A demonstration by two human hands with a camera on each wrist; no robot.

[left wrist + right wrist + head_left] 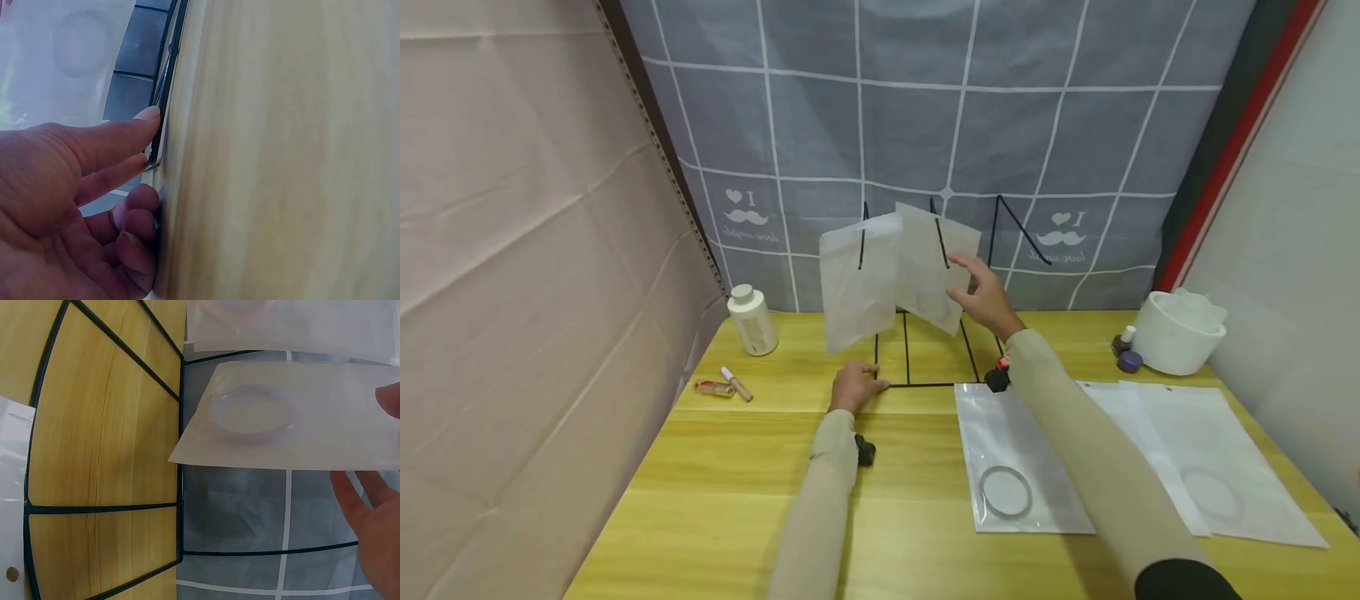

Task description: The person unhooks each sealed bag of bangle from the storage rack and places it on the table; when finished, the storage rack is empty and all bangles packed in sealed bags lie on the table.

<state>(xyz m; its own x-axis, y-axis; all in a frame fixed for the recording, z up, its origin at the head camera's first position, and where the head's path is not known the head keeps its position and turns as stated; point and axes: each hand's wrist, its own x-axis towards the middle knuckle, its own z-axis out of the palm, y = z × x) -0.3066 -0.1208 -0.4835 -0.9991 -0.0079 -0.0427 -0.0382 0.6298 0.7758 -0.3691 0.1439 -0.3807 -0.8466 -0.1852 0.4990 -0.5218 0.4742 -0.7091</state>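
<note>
A black wire display rack [907, 354] with upright hooks stands on the table. Its front left base corner is pinched between the thumb and index finger of my left hand [854, 387]; the other fingers curl against the tabletop in the left wrist view. Two white translucent bags hang on the hooks: a left bag [859, 287] and a tilted right bag [928, 271], with a ring shape [253, 415] showing through it. My right hand [988, 300] is at the right bag's edge, thumb and fingers apart; the right wrist view shows the thumb before the bag and fingers partly behind.
Flat white bags [1225, 458] lie on the right; a nearer bag [1037, 458] shows a ring. A white tub [1176, 333] and small bottles stand far right. On the left are a white bottle [752, 321] and two small tubes [737, 384]. A grey checked cloth [902, 125] hangs behind.
</note>
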